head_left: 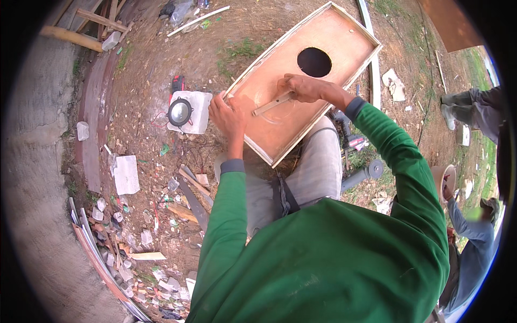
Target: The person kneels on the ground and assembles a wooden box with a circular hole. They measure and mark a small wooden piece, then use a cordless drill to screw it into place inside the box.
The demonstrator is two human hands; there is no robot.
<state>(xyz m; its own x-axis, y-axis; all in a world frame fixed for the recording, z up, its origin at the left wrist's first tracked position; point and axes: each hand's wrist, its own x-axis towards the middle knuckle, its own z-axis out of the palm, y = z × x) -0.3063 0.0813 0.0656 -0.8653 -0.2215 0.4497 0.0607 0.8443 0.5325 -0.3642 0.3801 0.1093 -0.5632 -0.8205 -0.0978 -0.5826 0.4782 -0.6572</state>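
Note:
A shallow wooden box (339, 48) with a raised rim rests tilted across my lap, its flat panel facing up. A round dark hole (314, 62) is cut in its far half, and faint curved marks show on the near half. My right hand (308, 88) is closed on one end of a narrow wooden strip (272, 104), which lies over those marks. With its fingers wrapped on the left rim, my left hand (227, 116) steadies the box. Left of it, a round speaker (180, 112) sits on a white block (201, 113).
A red and black tool (177, 83) lies behind the speaker. Right of my knee are a drill (354, 141) and a grey cylindrical tool (366, 173). A handsaw (194, 204) and scraps litter the ground by a concrete wall (35, 161). Another person (471, 245) is at the right.

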